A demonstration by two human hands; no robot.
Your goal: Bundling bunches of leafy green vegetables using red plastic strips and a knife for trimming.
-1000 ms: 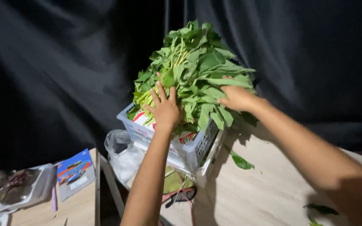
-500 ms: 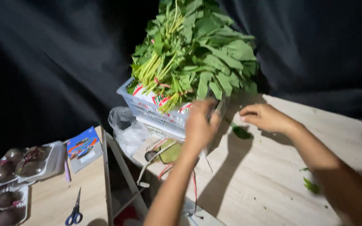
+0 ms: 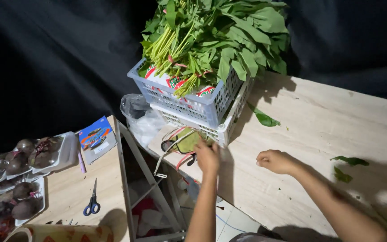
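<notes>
Left hand (image 3: 208, 157), centre of frame, rests at the near edge of the wooden table (image 3: 319, 134), fingers curled onto a small green-and-pink item (image 3: 185, 141) under the stacked baskets; whether they actually grip it cannot be told. Right hand (image 3: 276, 161), just right of centre, lies on the tabletop loosely clenched, holding nothing visible. Upper centre: a blue-grey basket (image 3: 193, 101) heaped with bundled leafy greens (image 3: 216, 36) sits on a white basket (image 3: 229, 121). A loose leaf (image 3: 265, 119) lies beside them. Lower left: blue-handled scissors (image 3: 92, 204) and trays of dark round fruit (image 3: 32, 154).
</notes>
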